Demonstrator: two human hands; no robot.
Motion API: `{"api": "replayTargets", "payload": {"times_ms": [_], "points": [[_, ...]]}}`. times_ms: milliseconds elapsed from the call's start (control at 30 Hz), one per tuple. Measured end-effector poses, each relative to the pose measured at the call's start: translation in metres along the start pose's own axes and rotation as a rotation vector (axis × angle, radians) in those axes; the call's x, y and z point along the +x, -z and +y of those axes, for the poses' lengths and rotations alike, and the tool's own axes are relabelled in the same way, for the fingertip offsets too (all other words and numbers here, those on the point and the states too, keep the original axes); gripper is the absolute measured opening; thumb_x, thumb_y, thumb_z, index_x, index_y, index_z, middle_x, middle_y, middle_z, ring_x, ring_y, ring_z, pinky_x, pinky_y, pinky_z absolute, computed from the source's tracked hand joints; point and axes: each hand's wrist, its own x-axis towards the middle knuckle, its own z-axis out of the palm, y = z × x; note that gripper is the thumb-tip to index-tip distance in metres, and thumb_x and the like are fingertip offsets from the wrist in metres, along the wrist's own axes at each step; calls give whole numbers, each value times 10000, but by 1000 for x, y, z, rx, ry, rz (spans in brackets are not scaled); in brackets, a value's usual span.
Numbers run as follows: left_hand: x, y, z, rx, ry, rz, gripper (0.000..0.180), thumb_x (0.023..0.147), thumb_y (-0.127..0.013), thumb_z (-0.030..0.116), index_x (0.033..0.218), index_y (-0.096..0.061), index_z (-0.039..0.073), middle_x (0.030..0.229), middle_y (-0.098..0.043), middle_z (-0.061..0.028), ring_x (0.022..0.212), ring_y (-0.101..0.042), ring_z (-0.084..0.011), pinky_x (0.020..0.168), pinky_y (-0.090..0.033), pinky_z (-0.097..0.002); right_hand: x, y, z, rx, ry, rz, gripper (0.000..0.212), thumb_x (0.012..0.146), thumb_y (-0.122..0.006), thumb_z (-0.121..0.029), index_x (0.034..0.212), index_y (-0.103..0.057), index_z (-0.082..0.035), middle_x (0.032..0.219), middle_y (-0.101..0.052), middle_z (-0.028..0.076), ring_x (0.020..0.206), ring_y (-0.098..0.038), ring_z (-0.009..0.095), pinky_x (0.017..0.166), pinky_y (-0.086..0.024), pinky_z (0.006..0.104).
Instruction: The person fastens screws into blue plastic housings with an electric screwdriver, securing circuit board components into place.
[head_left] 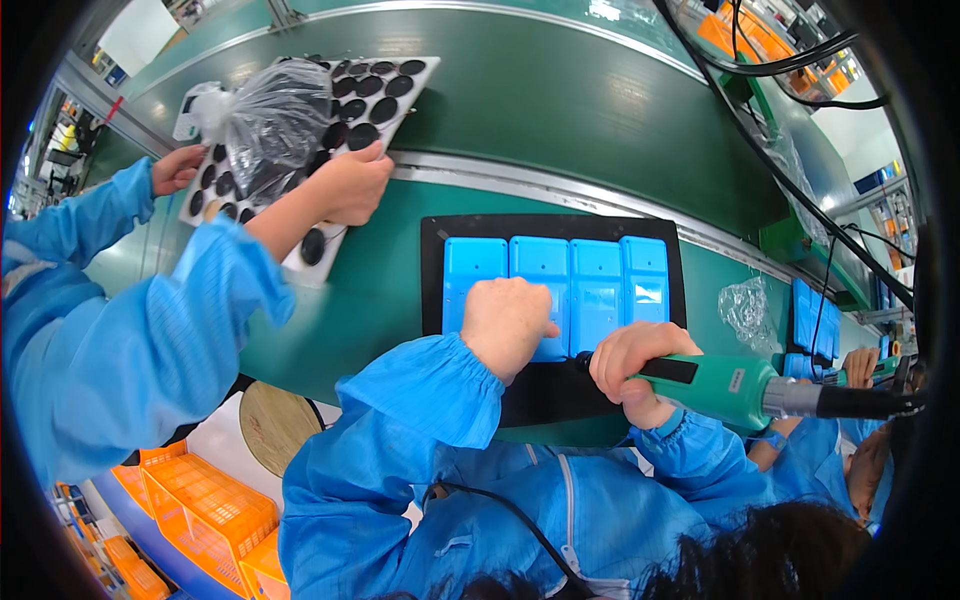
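My right hand [640, 372] is wrapped round a green electric screwdriver [725, 388], which lies nearly level with its dark tip pointing left. That tip is close to the lower edge of the blue plastic cases [597, 290]. Several of these cases lie side by side on a black mat [550, 395]. Over the left-hand cases is my left hand [505, 325], its fingers curled in. Whatever those fingers hold, if anything, is hidden beneath the hand.
At the left, a co-worker's hands hold a white sheet of black discs [362, 135] with a clear plastic bag [275, 125] on it. Crumpled clear film [747, 312] lies right of the mat. Black cables [790, 180] hang at upper right. Orange crates [205, 500] stand lower left.
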Motion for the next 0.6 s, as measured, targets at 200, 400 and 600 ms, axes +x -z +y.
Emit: {"api": "replayTargets", "payload": {"times_ms": [200, 400, 600], "points": [[-13, -12, -10, -79, -51, 215, 282, 720, -650, 317, 744, -611, 39, 612, -582, -105, 582, -585, -241, 506, -434, -343, -3, -3, -18, -49, -140, 55, 184, 740, -677, -106, 745, -512, -24, 619, -547, 72, 521, -542, 149, 494, -447, 262], [-65, -37, 6, -1780, 165, -119, 190, 870, -463, 161, 993, -511, 24, 720, -463, -11, 606, -421, -121, 551, -355, -246, -2, 6, -38, 263, 50, 222, 319, 782, -652, -261, 815, -472, 1, 561, -519, 68, 480, -490, 145, 453, -422, 279], [-84, -66, 19, -2064, 268, -240, 246, 907, -419, 94, 1109, -463, -38, 845, -554, -70, 650, -482, -106, 599, -395, -211, 2, 8, -39, 299, 10, 211, 323, 799, -631, -267, 804, -462, 9, 550, -513, 63, 462, -478, 135, 450, -423, 280]]}}
